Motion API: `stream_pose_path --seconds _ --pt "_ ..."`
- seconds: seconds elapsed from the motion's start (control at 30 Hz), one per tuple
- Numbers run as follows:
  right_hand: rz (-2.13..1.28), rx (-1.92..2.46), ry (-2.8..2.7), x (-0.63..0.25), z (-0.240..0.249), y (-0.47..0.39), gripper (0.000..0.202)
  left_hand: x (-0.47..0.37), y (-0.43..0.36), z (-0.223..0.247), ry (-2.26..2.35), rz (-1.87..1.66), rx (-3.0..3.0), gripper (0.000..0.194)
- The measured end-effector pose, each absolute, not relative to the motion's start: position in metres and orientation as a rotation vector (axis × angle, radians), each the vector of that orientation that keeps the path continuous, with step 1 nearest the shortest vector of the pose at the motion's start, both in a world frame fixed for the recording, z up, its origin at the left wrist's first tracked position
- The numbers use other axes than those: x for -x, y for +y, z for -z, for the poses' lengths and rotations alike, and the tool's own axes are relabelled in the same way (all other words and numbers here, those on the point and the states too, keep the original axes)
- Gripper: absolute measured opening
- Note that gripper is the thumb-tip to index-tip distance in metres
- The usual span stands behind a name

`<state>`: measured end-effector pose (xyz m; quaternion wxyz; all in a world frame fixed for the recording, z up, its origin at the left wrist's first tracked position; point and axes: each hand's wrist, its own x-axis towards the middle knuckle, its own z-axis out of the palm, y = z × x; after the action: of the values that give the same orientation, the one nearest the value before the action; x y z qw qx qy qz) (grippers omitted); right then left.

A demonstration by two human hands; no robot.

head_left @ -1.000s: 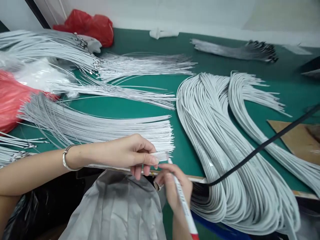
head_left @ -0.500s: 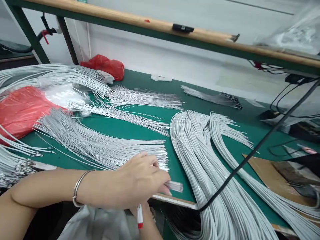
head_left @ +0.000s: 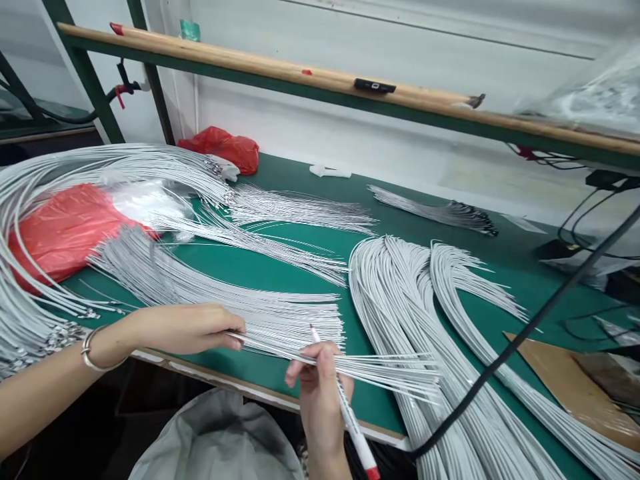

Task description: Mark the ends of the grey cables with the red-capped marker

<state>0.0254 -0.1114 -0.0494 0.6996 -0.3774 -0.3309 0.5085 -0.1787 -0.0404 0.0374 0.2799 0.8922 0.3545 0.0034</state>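
A thin bunch of white wires (head_left: 390,375) stretches between my two hands above the front edge of the bench. My left hand (head_left: 200,327), with a silver bangle on its wrist, pinches the bunch at its left. Farther right, my right hand (head_left: 323,383) has thumb and fingers closed on the same wires, whose ends fan out beyond it. A white marker pen (head_left: 354,427) with a red end also sits in my right hand, slanting across the wires with its tip upward. Behind my hands lies a wide spread of grey-white wires (head_left: 280,310) with its ends lined up.
Thick bundles of white cable (head_left: 400,300) hang over the bench edge at right. A black cable (head_left: 500,360) crosses diagonally in front. Red plastic bags (head_left: 65,230) and more wires lie left. Cardboard (head_left: 555,380) is at right; a wooden shelf edge (head_left: 280,65) spans the back.
My left hand has drawn back leftward from the wire ends. My right hand, mostly hidden before, now shows with the pen and wires. The view has shifted slightly.
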Motion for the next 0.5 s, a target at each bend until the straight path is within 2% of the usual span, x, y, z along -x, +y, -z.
stream_pose_path --seconds 0.13,0.3,0.4,0.5 --pt "-1.072 0.702 -0.715 -0.035 0.049 -0.106 0.029 0.167 -0.042 -0.065 0.835 0.011 -2.351 0.02" --pt "-1.083 0.672 -0.784 -0.05 0.044 -0.1 0.027 0.156 -0.038 -0.086 0.813 -0.056 -2.714 0.022" --pt "-1.111 0.743 -0.774 -0.056 0.042 -0.097 0.026 0.15 -0.023 -0.09 0.888 -0.073 -2.894 0.019" --pt "-1.192 0.925 -0.752 -0.064 0.05 -0.099 0.035 0.145 0.013 -0.087 1.034 -0.083 -3.004 0.019"
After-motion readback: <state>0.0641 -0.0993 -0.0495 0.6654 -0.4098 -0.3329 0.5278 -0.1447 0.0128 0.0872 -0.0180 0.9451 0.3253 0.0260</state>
